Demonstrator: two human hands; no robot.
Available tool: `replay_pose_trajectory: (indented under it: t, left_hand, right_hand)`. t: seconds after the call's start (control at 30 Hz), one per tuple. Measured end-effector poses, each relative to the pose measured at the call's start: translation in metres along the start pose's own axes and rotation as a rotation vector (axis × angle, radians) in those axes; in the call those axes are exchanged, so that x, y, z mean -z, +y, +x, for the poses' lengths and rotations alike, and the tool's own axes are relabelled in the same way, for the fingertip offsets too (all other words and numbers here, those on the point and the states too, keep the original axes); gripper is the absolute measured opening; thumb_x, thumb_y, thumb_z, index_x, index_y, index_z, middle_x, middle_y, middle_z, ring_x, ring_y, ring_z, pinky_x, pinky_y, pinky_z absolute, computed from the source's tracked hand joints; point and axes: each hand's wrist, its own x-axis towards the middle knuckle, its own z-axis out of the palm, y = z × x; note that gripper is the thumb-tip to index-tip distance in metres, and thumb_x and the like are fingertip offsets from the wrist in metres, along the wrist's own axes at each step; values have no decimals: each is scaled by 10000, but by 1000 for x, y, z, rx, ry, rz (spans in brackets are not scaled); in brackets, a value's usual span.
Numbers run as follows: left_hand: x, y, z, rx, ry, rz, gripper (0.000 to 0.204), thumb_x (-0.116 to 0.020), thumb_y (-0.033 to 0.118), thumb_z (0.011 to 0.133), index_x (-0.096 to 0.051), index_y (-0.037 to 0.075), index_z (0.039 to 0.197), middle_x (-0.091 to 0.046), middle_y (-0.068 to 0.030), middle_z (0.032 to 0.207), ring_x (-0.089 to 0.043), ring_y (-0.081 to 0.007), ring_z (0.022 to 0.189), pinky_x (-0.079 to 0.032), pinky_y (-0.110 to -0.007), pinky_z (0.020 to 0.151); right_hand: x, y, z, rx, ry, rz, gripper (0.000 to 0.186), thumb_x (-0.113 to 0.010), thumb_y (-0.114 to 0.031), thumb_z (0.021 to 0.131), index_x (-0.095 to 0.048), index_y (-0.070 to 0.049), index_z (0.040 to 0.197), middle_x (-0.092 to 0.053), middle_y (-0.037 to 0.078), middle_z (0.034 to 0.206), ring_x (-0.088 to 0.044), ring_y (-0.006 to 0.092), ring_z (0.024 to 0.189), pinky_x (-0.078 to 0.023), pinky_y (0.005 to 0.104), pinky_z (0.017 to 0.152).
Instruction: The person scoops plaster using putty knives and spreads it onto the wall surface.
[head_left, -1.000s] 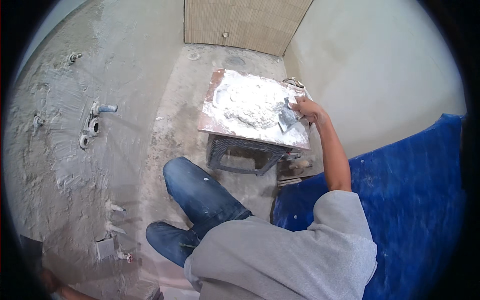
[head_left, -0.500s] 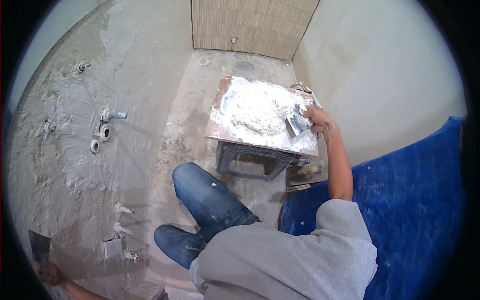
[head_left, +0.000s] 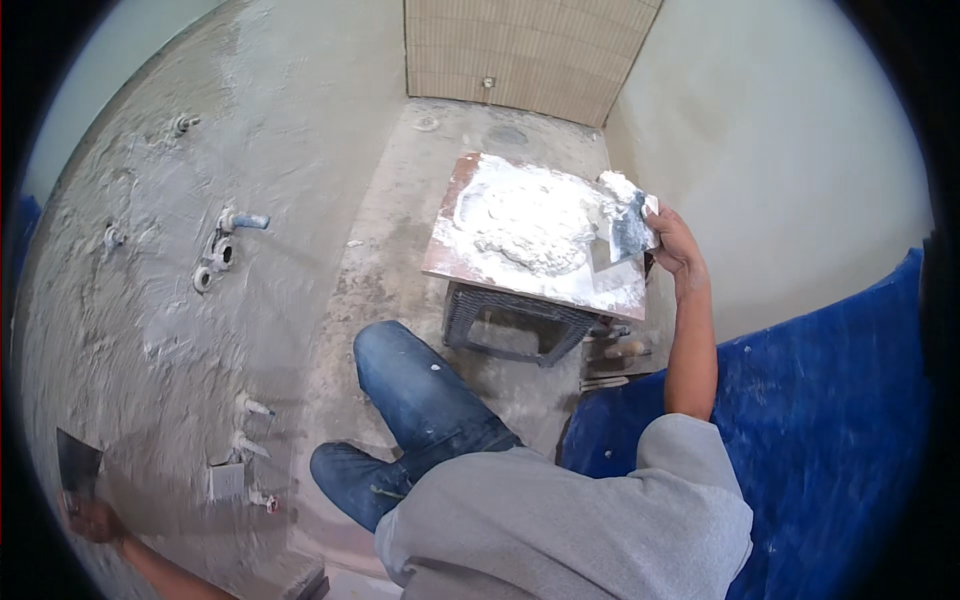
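Observation:
My right hand is closed on a putty knife, whose wide blade carries a lump of white plaster on its far end. It is at the right edge of a reddish-brown board. A spread heap of wet white plaster covers most of that board, which rests on a dark woven-look stool. Far to the lower left, my left hand is closed on a scraper with a broad dark blade, close to the roughly plastered wall. Its handle is mostly hidden by the fingers.
Pipe stubs and a square box stick out from the left wall. A blue sheet spreads on the right. Beside the stool lies a wooden-handled tool. Beige tiling is at the far end.
My right hand has lifted the putty knife off the board's right part, now with a plaster lump on the blade. My left hand has risen slightly with the scraper. The view has shifted a little.

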Motion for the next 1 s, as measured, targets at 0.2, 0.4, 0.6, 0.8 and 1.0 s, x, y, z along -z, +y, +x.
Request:
replay_pose_trajectory:
  t: [0.2,0.4,0.6,0.8,1.0]
  left_hand:
    - [7,21,10,89,15,-83,344,-423,174,1087,-549,-76,1286,-607,-245,1325,-633,-330,1157,-481,-425,1039]
    - [-44,166,33,-176,53,158,225,-467,59,1055,-556,-96,1191,-649,-226,1155,-661,-321,970,-529,-400,855]
    - [-143,376,-8,514,-280,-345,293,-462,240,1064,-551,-39,1062,-543,-135,1014,-521,-248,904,-419,-359,817]
    - [-224,543,-32,1495,-518,-1386,213,-569,235,1050,-581,42,1136,-605,-35,984,-577,-110,862,-494,-291,734]
    - [-305,683,-14,1538,-785,-1679,269,-558,191,1040,-544,-4,1225,-632,-95,1091,-603,-148,960,-506,-318,827]
  right_hand:
    - [-20,4,1,117,-108,152,380,-494,-110,1046,-478,-37,1419,-642,115,1305,-685,222,1122,-585,424,968]
    - [-12,-10,10,167,-29,54,361,-475,-90,1056,-473,-13,1409,-654,117,1286,-688,208,1099,-567,381,959]
    - [-10,-21,9,215,13,-173,325,-492,-100,1061,-527,-3,1369,-673,88,1236,-669,147,1050,-517,316,960]
    - [-29,-21,6,181,-60,0,326,-490,-78,1052,-510,-1,1367,-669,115,1242,-683,184,1071,-566,363,947]
    - [-67,-42,14,225,-213,22,331,-510,-74,1042,-504,12,1361,-672,120,1234,-690,206,1072,-566,367,952]
